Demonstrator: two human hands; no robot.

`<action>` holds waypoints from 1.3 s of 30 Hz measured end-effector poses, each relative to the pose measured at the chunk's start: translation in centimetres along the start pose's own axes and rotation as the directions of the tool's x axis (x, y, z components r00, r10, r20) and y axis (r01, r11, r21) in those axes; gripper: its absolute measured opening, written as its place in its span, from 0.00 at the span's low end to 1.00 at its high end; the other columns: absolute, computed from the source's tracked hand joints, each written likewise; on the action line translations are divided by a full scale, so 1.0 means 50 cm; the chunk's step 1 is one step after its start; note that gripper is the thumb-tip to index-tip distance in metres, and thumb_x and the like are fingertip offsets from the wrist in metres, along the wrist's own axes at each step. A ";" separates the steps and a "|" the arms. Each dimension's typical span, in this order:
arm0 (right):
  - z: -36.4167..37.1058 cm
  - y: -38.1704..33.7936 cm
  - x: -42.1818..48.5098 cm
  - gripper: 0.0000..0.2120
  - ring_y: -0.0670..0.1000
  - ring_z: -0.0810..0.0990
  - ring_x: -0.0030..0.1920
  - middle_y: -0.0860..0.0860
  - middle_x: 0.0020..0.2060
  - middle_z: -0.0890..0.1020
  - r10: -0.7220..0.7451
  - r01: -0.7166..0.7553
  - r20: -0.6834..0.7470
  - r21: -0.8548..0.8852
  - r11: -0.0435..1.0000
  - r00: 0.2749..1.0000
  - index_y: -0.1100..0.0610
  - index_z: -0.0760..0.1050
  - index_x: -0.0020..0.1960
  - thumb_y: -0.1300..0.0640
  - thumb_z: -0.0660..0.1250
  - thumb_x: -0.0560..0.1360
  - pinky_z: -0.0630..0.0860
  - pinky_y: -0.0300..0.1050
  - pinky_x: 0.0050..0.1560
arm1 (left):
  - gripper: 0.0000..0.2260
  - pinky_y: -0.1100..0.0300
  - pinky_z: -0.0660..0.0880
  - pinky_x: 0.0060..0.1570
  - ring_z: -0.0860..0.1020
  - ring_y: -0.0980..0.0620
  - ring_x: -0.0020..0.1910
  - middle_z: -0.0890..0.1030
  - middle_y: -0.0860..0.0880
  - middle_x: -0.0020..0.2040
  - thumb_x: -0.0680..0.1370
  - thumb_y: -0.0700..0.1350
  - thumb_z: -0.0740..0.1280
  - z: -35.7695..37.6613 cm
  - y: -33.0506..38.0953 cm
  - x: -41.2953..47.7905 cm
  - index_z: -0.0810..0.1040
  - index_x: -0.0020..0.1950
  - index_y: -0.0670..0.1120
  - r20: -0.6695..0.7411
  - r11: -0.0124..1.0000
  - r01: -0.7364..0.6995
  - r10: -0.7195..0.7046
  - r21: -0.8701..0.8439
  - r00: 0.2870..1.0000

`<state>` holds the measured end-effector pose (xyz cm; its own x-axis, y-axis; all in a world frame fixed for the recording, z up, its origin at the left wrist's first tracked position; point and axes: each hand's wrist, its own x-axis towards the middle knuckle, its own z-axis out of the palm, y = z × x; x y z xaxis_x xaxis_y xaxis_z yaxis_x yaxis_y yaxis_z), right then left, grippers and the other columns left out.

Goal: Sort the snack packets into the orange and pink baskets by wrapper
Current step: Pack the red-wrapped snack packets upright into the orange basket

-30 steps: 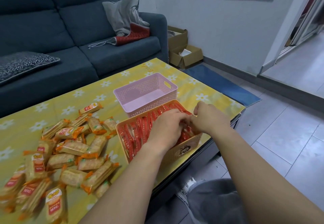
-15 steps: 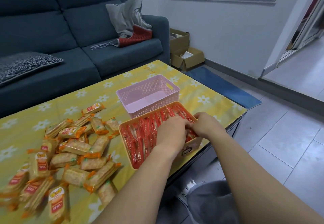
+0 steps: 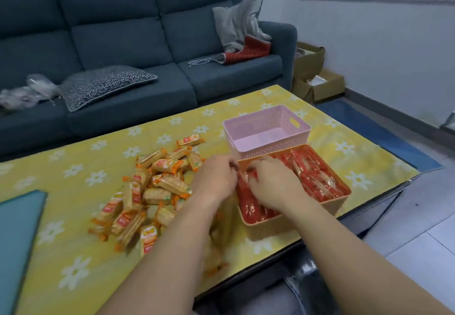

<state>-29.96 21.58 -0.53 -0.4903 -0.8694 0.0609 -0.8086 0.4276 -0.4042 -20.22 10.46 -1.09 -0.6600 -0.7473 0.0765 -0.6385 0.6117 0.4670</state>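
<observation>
The orange basket (image 3: 337,206) sits at the table's near right and is packed with red-wrapped packets (image 3: 312,174). Behind it and touching it stands the pink basket (image 3: 261,125), with nothing inside. A heap of orange-and-tan cracker packets (image 3: 157,184) lies on the cloth to the left. My left hand (image 3: 214,181) rests at the orange basket's left rim, fingers curled on the red packets there. My right hand (image 3: 273,186) is inside the basket's left end, fingers pressed into the red packets. Whether either hand grips one is hidden.
A yellow flowered cloth (image 3: 73,216) covers the table, whose near edge runs under my forearms. A teal flat object (image 3: 17,235) lies at the left edge. A blue sofa (image 3: 123,43) with cushions stands behind. Cardboard boxes (image 3: 317,85) sit on the floor at right.
Both hands have shifted from the orange basket's right end to its left end. The camera has swung left, bringing more sofa and the teal object into view.
</observation>
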 end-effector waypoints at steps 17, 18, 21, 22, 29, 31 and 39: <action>0.289 -0.293 0.327 0.33 0.61 0.48 0.80 0.48 0.81 0.51 -0.263 0.421 0.448 -0.303 0.855 0.855 0.37 0.58 0.78 0.32 0.56 0.74 0.49 0.66 0.76 | 0.30 0.47 0.57 0.77 0.53 0.43 0.79 0.58 0.56 0.81 0.76 0.67 0.62 -0.126 -0.543 -0.005 0.65 0.77 0.61 0.136 0.918 0.173 -0.234 0.358 0.963; 0.288 -0.280 0.340 0.33 0.62 0.50 0.79 0.50 0.81 0.52 -0.194 0.350 0.424 -0.330 0.877 0.885 0.37 0.60 0.77 0.31 0.56 0.74 0.50 0.66 0.76 | 0.29 0.49 0.57 0.76 0.55 0.43 0.79 0.60 0.55 0.81 0.76 0.65 0.62 -0.131 -0.566 -0.006 0.66 0.76 0.60 0.111 0.918 0.227 -0.275 0.324 0.955; 0.284 -0.246 0.341 0.32 0.66 0.49 0.78 0.55 0.81 0.53 -0.053 0.166 0.331 -0.325 0.931 0.942 0.39 0.63 0.76 0.31 0.56 0.74 0.54 0.67 0.75 | 0.29 0.45 0.54 0.76 0.55 0.42 0.79 0.60 0.53 0.81 0.76 0.67 0.61 -0.144 -0.586 -0.022 0.67 0.75 0.61 0.062 0.905 0.292 -0.325 0.310 0.943; 0.279 -0.243 0.332 0.32 0.67 0.46 0.79 0.56 0.81 0.51 -0.050 0.151 0.311 -0.311 0.938 0.949 0.39 0.63 0.76 0.30 0.56 0.74 0.52 0.67 0.75 | 0.28 0.43 0.51 0.76 0.54 0.42 0.80 0.59 0.52 0.81 0.76 0.66 0.61 -0.146 -0.568 -0.027 0.67 0.75 0.61 0.015 0.895 0.302 -0.325 0.329 0.946; 0.090 -0.184 0.234 0.29 0.60 0.75 0.63 0.55 0.63 0.79 -0.095 0.094 -0.020 -0.056 0.994 0.995 0.44 0.80 0.58 0.30 0.52 0.71 0.74 0.57 0.63 | 0.11 0.57 0.74 0.53 0.80 0.50 0.54 0.83 0.51 0.53 0.76 0.50 0.69 -0.100 -0.246 -0.057 0.82 0.56 0.49 0.023 0.871 0.194 -0.206 -0.451 0.978; 0.033 -0.100 0.195 0.21 0.62 0.77 0.58 0.56 0.60 0.79 0.049 -0.056 -0.185 -0.029 0.998 0.982 0.46 0.80 0.58 0.38 0.58 0.74 0.75 0.57 0.59 | 0.16 0.58 0.73 0.52 0.80 0.46 0.57 0.84 0.47 0.56 0.76 0.51 0.70 -0.061 -0.143 -0.051 0.82 0.59 0.45 0.242 0.716 0.371 -0.281 -0.591 0.929; -0.048 0.226 0.035 0.38 0.67 0.73 0.65 0.65 0.68 0.72 0.746 -0.752 -0.092 -0.066 0.656 0.659 0.64 0.68 0.69 0.35 0.61 0.74 0.70 0.59 0.66 | 0.41 0.56 0.78 0.60 0.83 0.47 0.56 0.82 0.48 0.60 0.52 0.63 0.71 0.103 -0.015 -0.053 0.81 0.63 0.48 0.421 0.763 0.424 -0.221 -0.487 0.880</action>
<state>-40.75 25.48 -2.82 -0.9564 -0.2315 -0.1778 -0.1835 0.9505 -0.2507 -20.07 13.32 -6.19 -0.6062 -0.6837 -0.4063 -0.5745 0.0232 0.8182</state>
